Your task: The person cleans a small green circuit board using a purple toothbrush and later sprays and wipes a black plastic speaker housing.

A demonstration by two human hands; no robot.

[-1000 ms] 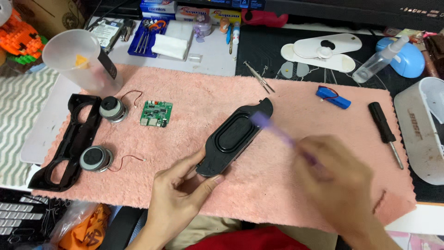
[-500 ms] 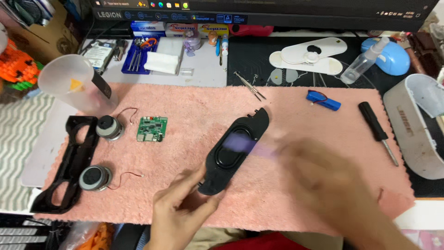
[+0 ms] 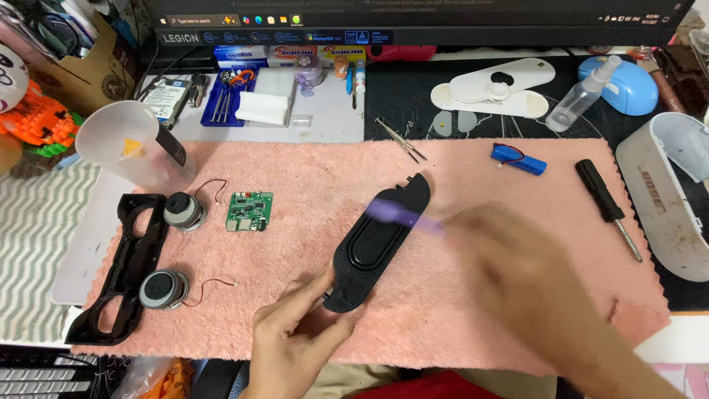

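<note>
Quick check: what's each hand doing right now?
Left hand: gripping the lower end of the black oval panel.
Right hand: motion-blurred, closed on a purple tool over the panel.

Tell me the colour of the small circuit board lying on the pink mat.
Green small circuit board, clearest in the head view.

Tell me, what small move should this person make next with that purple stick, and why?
Probably steady the purple stick against the edge of the black oval panel. The left hand pins the panel's near end on the pink mat, while the right hand is blurred, holding the stick across the panel.
</note>
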